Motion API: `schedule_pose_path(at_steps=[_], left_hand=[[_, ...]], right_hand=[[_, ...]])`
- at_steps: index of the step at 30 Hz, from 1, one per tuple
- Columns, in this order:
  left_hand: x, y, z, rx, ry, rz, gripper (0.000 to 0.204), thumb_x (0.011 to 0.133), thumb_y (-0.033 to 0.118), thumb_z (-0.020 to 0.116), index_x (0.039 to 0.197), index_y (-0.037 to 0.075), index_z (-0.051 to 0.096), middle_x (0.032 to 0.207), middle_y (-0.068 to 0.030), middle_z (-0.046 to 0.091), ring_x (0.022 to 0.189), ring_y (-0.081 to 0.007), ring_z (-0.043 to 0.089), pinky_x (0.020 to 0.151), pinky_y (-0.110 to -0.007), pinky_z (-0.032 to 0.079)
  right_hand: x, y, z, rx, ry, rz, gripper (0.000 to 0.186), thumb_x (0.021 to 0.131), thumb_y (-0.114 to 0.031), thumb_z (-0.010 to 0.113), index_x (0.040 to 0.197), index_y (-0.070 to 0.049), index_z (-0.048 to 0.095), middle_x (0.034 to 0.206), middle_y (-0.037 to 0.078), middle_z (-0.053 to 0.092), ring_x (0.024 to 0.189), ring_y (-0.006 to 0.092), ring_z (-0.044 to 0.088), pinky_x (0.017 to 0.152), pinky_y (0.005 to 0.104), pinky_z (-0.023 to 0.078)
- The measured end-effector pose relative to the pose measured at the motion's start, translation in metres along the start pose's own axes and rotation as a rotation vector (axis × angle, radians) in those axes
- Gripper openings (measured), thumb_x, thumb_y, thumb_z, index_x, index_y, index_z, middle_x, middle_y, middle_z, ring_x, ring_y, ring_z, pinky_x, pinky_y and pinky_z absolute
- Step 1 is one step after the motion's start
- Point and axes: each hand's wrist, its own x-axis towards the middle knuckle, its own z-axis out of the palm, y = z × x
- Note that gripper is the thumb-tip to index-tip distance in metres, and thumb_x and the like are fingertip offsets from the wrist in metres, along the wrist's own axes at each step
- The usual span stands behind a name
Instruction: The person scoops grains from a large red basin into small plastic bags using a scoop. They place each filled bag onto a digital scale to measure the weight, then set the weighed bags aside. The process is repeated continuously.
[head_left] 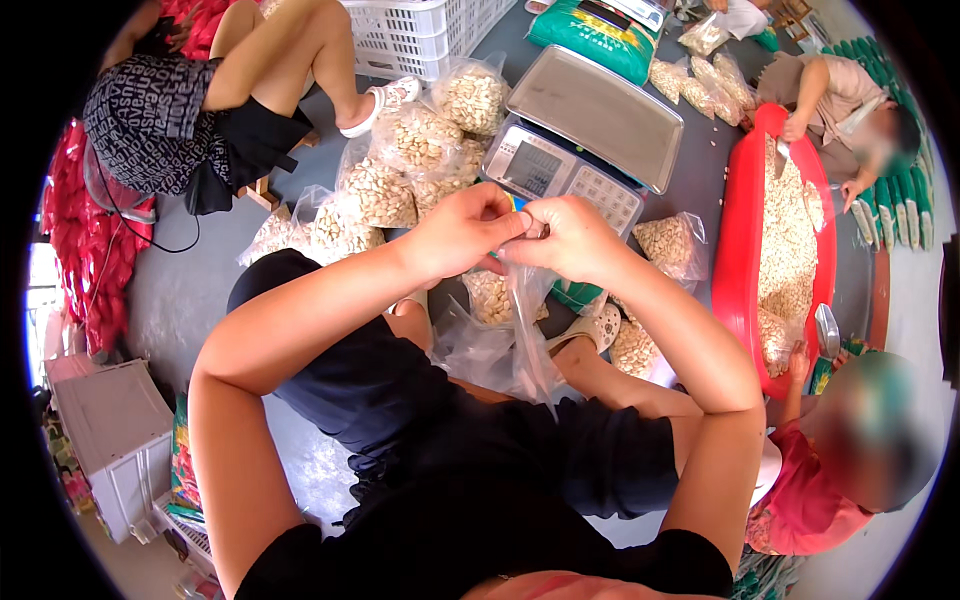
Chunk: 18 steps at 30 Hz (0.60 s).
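Observation:
My left hand (465, 235) and my right hand (572, 238) meet in front of my chest, fingers closed and pinching together. A clear plastic bag (527, 325) hangs down from between them, looking crumpled and slack. A small blue and yellow bit (517, 202) shows between the hands; I cannot make out what it is. Just beyond the hands stands a digital scale (540, 165) with a bare metal pan (598, 115). Beneath my arms, a clear bag of pale beans or nut-like pieces (490, 297) rests on the floor, partly hidden by the hanging plastic.
Several filled bags (380, 192) are heaped left of the scale, and another bag (668, 245) lies to its right. A long red tub (745, 225) of loose pale pieces stands at right, with two people working at it. A white crate (415, 40) and a seated person (160, 125) are farther left.

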Motion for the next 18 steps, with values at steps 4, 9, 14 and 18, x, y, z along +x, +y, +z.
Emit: schedule_pose_path(at_steps=[4, 9, 14, 18], left_hand=[[0.011, -0.009, -0.023, -0.027, -0.076, 0.205, 0.022, 0.092, 0.011, 0.056, 0.111, 0.003, 0.052, 0.097, -0.0074, 0.060, 0.093, -0.0156, 0.059, 0.078, -0.031, 0.052], [0.007, 0.021, -0.033, 0.642, 0.101, 0.756, 0.030, 0.084, 0.006, 0.063, 0.114, 0.011, 0.060, 0.108, -0.0047, 0.059, 0.100, -0.0202, 0.056, 0.086, -0.032, 0.047], [-0.004, 0.034, -0.048, 1.105, 0.304, 0.931, 0.022, 0.073, 0.008, 0.071, 0.093, 0.017, 0.073, 0.101, -0.0040, 0.061, 0.096, -0.0257, 0.055, 0.083, -0.034, 0.047], [-0.010, 0.042, -0.048, 1.211, 0.446, 1.138, 0.027, 0.065, 0.011, 0.074, 0.090, 0.020, 0.074, 0.086, 0.0021, 0.058, 0.077, -0.0192, 0.053, 0.068, -0.031, 0.045]], right_hand=[[0.010, 0.001, -0.003, 0.046, 0.025, 0.020, 0.035, 0.071, -0.027, 0.079, 0.063, -0.005, 0.052, 0.057, 0.003, 0.050, 0.055, 0.0109, 0.047, 0.053, 0.0289, 0.039], [0.000, -0.013, -0.022, 0.197, 0.047, -0.061, 0.034, 0.074, -0.017, 0.079, 0.070, -0.006, 0.047, 0.067, -0.001, 0.054, 0.063, 0.0057, 0.048, 0.055, 0.0256, 0.040], [-0.004, -0.016, -0.025, 0.340, 0.018, -0.033, 0.033, 0.077, -0.009, 0.076, 0.070, -0.007, 0.044, 0.069, -0.001, 0.055, 0.068, 0.0050, 0.054, 0.057, 0.0226, 0.043], [-0.001, -0.003, -0.023, 0.481, 0.007, 0.008, 0.037, 0.079, -0.011, 0.075, 0.066, -0.009, 0.041, 0.068, 0.000, 0.056, 0.066, 0.0056, 0.055, 0.058, 0.0235, 0.045]])
